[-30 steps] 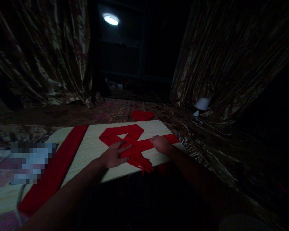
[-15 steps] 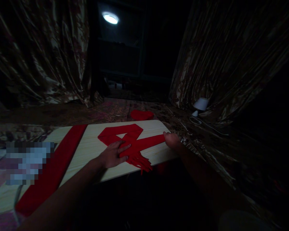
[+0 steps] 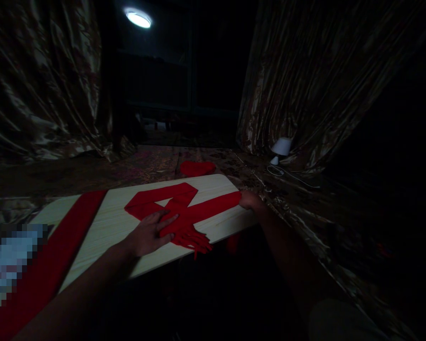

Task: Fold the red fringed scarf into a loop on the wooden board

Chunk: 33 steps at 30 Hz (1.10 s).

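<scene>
A red fringed scarf (image 3: pixel 179 208) lies folded in crossing strips on a pale wooden board (image 3: pixel 102 222). My left hand (image 3: pixel 152 232) rests with fingers spread over the crossing, beside the fringe. At the board's right edge, my right hand (image 3: pixel 250 201) is closed on the strip running out from the crossing; its fingertips are partly hidden in the dark. Another wide red cloth strip (image 3: pixel 71 232) runs diagonally across the left of the board, under my left forearm's side.
Behind the board sits a bundled red cloth (image 3: pixel 198 168). A small white lamp (image 3: pixel 282 147) with a loose cord stands on the patterned floor covering at right. Long patterned curtains (image 3: pixel 277 71) hang on both sides of a dark window. A blurred-out patch covers something at left.
The view has turned, so the board and scarf sit further left in it. My right hand has shifted slightly right relative to the board, still on the strip. My left hand stays on the crossing.
</scene>
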{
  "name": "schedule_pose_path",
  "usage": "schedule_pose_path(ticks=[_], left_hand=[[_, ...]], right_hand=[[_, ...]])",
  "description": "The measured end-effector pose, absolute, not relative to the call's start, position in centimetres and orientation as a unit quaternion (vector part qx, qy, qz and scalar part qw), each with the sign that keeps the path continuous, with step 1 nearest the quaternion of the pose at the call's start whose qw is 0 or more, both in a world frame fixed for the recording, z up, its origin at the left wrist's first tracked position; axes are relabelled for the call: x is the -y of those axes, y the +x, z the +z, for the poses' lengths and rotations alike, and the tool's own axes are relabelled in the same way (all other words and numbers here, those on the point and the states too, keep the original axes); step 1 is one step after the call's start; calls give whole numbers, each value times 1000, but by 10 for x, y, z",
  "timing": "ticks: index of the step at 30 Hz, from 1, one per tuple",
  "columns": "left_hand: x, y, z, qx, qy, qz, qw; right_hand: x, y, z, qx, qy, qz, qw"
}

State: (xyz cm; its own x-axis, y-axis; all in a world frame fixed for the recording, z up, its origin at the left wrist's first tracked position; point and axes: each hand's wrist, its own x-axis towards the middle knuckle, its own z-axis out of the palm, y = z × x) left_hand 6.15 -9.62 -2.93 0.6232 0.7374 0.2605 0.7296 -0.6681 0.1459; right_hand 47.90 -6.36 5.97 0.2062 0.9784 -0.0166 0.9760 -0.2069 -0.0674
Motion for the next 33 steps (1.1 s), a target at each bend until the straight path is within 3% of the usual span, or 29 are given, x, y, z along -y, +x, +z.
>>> schedule_pose_path(ticks=[6,9,12,18,24,33], left_hand=[[96,60,-30,-409,901,143,8],[97,60,-30,-411,900,142,6],[98,60,-29,-415,899,137,13],[102,59,-18,-424,898,110,39],[130,58,-5,-363,903,227,41],[148,67,-5,-406,892,177,86]], right_hand=[[78,400,58,773,-618,21,139],[86,352,37,867,-460,75,177],[86,328,12,889,-404,103,189],[78,337,6,885,-401,163,172],[124,330,36,878,-459,48,129],[191,300,38,839,-542,26,44]])
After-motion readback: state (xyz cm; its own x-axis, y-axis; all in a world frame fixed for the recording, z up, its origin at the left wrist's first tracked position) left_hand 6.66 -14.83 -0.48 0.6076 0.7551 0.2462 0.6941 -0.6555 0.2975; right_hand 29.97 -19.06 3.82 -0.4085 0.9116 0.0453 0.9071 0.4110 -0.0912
